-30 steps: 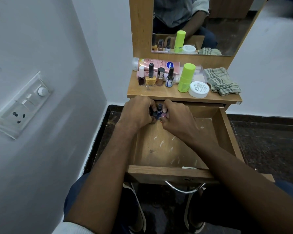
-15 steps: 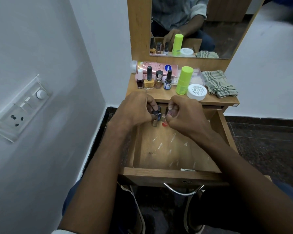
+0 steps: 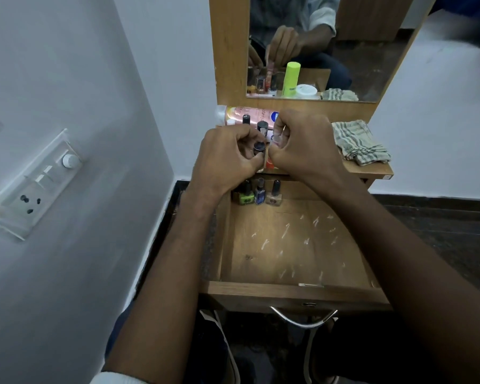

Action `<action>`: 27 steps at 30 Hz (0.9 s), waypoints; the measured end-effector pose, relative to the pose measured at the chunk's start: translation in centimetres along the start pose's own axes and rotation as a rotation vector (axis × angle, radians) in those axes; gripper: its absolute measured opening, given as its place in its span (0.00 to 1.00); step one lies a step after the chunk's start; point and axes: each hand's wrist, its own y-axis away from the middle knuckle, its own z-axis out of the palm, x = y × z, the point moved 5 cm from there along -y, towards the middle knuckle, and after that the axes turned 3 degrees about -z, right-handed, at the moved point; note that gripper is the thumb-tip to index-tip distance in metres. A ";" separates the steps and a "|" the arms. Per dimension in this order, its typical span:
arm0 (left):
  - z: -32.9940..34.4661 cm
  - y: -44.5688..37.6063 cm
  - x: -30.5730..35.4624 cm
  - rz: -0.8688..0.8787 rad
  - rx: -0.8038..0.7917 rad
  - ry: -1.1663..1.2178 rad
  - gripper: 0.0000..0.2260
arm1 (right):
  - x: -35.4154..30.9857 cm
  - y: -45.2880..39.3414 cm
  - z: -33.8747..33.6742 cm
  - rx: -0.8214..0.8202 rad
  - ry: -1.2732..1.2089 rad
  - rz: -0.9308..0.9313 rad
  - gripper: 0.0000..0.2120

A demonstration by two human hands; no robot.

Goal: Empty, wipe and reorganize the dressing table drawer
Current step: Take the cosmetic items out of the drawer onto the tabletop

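Drawer (image 3: 288, 293) open; both hands curled gripping nail-polish bottles above it.

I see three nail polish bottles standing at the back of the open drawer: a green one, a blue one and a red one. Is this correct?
Not quite. The head view shows the green bottle, the blue bottle and a third, beige bottle, not a red one. All three stand at the back of the open drawer.
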 end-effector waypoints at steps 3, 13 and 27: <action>0.6 -0.4 -0.3 -0.019 0.045 -0.048 0.13 | 0.2 -0.2 0.5 0.027 0.011 0.013 0.05; 1.4 0.0 -1.3 -0.063 0.108 -0.103 0.18 | 0.2 2.0 1.8 0.091 -0.031 0.016 0.19; 2.0 0.6 -1.2 -0.008 0.179 -0.204 0.23 | 0.5 2.7 3.5 0.128 -0.053 0.049 0.29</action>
